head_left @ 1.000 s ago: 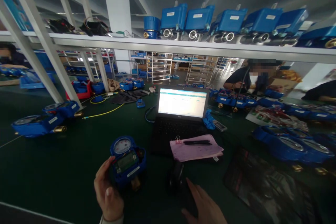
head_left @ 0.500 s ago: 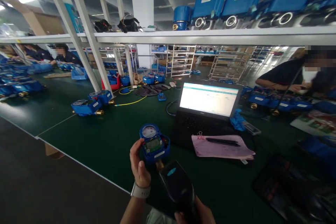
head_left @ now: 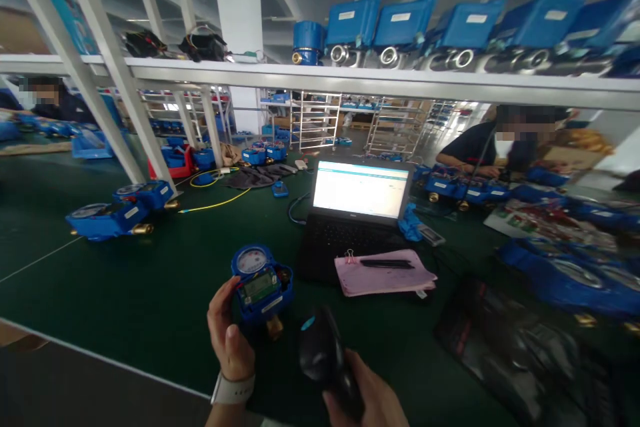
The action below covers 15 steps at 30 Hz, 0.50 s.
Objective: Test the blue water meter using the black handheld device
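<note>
The left hand held a blue water meter at the near middle of the green table, its fingers wrapped around the meter's left side and the thumb lying along the near edge. The meter was tilted so that its round dial and the small green display faced up toward the camera, and a brass fitting showed at its lower end. The right hand was closed around the grip of a black handheld scanner, whose head pointed up and left toward the meter, near it but apart.

By the look of it, the meter was in hand and the scanner raised to it, so the reading seemed under way rather than finished; whether a scan had registered could not be told, since the lit laptop beyond was too small to read. A pink clipboard of papers with a pen on top lay just right of the meter. 2 more blue meters stood at the far left, well apart, and many others lay at the right, so much apparently remained.
</note>
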Available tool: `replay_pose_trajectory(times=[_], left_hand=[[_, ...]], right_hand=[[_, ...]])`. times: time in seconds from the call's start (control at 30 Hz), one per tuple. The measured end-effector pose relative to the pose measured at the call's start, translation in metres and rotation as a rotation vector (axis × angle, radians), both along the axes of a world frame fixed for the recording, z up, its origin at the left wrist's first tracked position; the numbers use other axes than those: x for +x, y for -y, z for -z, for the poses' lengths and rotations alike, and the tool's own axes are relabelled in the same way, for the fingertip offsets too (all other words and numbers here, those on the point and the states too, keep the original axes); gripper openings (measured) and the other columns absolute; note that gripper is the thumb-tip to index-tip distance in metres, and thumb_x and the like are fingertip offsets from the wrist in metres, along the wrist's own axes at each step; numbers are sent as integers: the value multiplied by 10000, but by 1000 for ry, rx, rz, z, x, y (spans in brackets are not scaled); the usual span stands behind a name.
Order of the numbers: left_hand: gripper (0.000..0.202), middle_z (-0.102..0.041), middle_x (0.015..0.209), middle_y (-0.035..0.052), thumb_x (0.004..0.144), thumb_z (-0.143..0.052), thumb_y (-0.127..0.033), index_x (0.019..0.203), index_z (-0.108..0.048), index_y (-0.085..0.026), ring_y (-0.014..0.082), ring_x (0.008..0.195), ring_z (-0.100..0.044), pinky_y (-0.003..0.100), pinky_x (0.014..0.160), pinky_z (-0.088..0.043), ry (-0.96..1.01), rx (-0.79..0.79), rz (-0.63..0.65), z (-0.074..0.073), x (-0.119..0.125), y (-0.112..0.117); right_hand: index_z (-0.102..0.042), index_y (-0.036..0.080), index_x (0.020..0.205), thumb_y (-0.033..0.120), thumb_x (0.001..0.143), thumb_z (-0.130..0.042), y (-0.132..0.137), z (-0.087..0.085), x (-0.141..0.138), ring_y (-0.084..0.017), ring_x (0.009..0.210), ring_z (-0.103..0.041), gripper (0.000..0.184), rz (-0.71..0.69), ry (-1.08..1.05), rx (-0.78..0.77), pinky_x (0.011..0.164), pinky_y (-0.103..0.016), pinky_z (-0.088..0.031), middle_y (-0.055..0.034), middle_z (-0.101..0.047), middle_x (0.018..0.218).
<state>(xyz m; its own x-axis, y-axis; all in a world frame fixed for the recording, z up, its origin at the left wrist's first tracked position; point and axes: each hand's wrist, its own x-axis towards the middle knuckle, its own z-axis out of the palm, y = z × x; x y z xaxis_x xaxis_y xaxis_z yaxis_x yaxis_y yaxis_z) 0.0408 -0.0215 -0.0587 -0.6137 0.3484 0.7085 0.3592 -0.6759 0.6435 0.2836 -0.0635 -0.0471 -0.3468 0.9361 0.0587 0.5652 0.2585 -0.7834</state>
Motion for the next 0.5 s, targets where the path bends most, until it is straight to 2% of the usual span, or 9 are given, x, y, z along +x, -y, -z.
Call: replay_pose_trajectory(times=[0.1,0.23,0.33,0.4,0.5], left_hand=[[465,-656,1278,111,991,-591,-556,1298,-646,-210,311,1201,-585,448,1013,-436,6,3,-8,-1,-1,-2],[469,-663,1262,112,949,-632,-569,1251,-656,-211,331,1197,-583,471,994,-448,49,-23,-1,-4,-2,-2],[524,-668,1227,124,887,-674,-609,1218,-662,-203,372,1189,-580,542,1010,-443,104,-46,-7,-5,-2,-2],[555,-673,1187,128,844,-692,-643,1179,-674,-201,399,1182,-579,601,1034,-422,141,-55,-23,-6,-3,-1],[588,-674,1166,135,785,-719,-679,1129,-692,-202,431,1175,-578,669,1060,-391,177,-98,-28,-8,-4,-1]], right_hand=[[-572,167,1387,278,856,-490,-22,-14,26,-242,1034,-705,549,-17,266,103,900,-327,-571,-122,-701,1227],[-510,122,1484,261,889,-487,-37,-22,39,-299,1200,-642,611,-1,538,78,1036,-429,-539,-170,-651,1342],[-487,109,1509,286,911,-508,-39,-24,38,-340,1305,-567,624,-14,568,58,1138,-516,-455,-183,-621,1389],[-471,131,1524,331,937,-507,-41,-23,45,-327,1318,-556,621,-19,527,55,1135,-512,-460,-172,-598,1419],[-425,193,1550,429,989,-464,-53,-19,82,-265,1298,-570,610,68,404,191,1102,-442,-497,-131,-597,1417]])
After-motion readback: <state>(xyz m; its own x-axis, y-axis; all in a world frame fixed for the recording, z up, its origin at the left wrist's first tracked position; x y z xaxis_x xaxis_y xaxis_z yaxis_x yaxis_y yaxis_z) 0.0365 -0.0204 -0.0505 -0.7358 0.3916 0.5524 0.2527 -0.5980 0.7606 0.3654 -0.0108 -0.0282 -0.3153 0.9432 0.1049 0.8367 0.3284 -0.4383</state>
